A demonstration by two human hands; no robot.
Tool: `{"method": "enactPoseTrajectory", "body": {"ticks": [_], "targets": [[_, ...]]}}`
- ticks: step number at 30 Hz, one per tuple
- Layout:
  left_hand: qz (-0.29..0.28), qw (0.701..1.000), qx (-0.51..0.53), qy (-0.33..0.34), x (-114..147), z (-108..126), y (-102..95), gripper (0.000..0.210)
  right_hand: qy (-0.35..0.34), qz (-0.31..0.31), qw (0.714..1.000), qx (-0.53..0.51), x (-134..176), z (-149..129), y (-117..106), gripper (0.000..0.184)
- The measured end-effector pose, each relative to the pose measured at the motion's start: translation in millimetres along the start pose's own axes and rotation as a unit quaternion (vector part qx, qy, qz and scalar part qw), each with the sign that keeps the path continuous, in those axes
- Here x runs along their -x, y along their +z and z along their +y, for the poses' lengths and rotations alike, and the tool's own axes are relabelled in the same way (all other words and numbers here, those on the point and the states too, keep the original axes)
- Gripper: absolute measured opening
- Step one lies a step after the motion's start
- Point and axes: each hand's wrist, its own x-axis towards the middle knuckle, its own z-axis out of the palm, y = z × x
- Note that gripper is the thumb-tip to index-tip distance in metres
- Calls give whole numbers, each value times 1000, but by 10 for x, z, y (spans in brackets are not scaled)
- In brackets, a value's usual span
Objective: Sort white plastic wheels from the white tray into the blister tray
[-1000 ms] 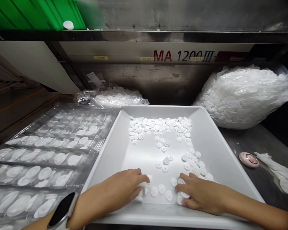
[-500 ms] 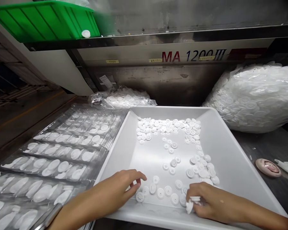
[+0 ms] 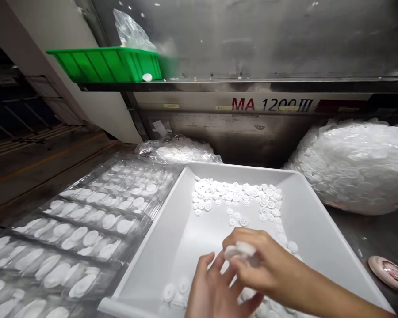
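Observation:
A white tray [image 3: 172, 238] holds several small white plastic discs [image 3: 235, 194], most bunched along its far wall. My right hand [image 3: 255, 265] is raised above the tray's near part and pinches a small stack of white discs [image 3: 240, 251] between thumb and fingers. My left hand [image 3: 212, 291] is palm-up just below it, fingers spread, touching the stack from underneath. A few loose discs [image 3: 175, 293] lie on the tray floor to the left of my hands.
Clear blister trays [image 3: 82, 229] filled with white discs lie to the left. A big clear bag of discs [image 3: 358, 163] sits at the right, a smaller bag [image 3: 179, 152] behind the tray. A green bin [image 3: 106, 64] stands on the machine's shelf. A pink round object [image 3: 388, 271] lies far right.
Both hands have lifted off the tray floor and come together. My right hand now holds a gathered stack of discs, and the left has turned palm-up beneath it. The view has tilted upward.

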Motion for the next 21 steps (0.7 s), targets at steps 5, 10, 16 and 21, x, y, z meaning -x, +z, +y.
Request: {"method": "enactPoseTrajectory", "body": {"ticks": [5, 10, 16, 21], "targets": [[7, 996, 48, 81, -204, 0, 205, 29, -93, 41, 976, 191, -204, 79, 363, 26], [6, 995, 61, 85, -195, -51, 21, 28, -122, 48, 967, 218, -174, 211, 422, 44], [-7, 985, 134, 107, -150, -117, 52, 29, -115, 33, 970, 213, -25, 149, 276, 44], [-29, 982, 171, 78, -135, -100, 97, 28, -157, 59, 955, 244, -55, 256, 319, 32]]}}
